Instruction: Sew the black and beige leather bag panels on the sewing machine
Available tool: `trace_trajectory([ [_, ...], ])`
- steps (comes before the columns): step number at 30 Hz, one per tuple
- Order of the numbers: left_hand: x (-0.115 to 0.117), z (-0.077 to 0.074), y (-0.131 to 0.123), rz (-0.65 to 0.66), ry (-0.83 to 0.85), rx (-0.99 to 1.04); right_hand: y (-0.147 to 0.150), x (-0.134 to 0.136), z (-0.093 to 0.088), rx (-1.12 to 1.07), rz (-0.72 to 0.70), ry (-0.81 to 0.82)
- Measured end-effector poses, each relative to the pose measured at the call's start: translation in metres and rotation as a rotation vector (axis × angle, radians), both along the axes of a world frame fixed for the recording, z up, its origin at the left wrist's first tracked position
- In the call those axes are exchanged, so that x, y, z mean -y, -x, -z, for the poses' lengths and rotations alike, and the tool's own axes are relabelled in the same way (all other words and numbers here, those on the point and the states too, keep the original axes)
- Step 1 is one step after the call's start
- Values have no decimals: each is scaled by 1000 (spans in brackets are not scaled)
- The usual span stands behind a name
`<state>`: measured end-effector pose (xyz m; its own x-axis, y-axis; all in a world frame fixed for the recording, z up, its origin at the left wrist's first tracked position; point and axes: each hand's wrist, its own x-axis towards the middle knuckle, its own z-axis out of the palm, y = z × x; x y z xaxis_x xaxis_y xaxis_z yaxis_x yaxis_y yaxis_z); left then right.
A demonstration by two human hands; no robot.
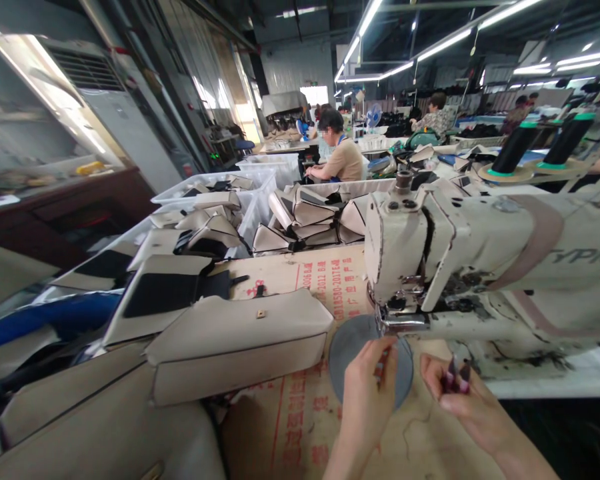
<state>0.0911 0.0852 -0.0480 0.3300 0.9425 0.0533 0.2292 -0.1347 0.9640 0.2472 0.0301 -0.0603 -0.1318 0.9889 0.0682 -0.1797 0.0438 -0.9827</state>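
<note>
Over a grey disc [353, 353], the left hand [364, 393] and right hand [455, 400] pinch small maroon strips [454, 375].

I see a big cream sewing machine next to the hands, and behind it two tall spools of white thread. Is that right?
No, the thread colour is wrong: the two tall spools hold black thread, not white, as the head view shows. The big cream sewing machine does stand next to the left hand and the right hand, with the spools behind it.
</note>
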Motion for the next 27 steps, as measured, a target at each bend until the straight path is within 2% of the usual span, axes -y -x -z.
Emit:
trace_trajectory([
  [3,-6,2,-9,-27,353,278,5,3,-5,135,-61,12],
  [4,-8,1,-10,-19,429,358,6,4,-5,199,-85,25],
  [6,-6,-2,-10,-20,467,422,7,3,-6,290,-82,64],
  [8,3,-6,-6,-1,380,326,6,-1,-6,264,16,162],
  [11,22,-5,3,107,126,-16,6,-13,-9,22,117,345],
  [13,29,-4,8,116,-33,-194,8,-24,-12,-158,88,377],
  [15,28,-9,12,48,-129,-237,12,-33,-12,-202,126,345],
  [18,18,-33,12,-111,-251,-120,19,-39,-2,14,221,264],
  [20,11,-55,4,-182,-287,19,22,-39,11,183,199,176],
  [23,6,-83,-14,-158,-140,261,24,-36,28,297,174,87],
  [25,3,-91,-25,-119,-6,376,23,-35,33,329,178,84],
  [27,-3,-93,-30,-123,30,403,20,-35,32,358,195,82],
])
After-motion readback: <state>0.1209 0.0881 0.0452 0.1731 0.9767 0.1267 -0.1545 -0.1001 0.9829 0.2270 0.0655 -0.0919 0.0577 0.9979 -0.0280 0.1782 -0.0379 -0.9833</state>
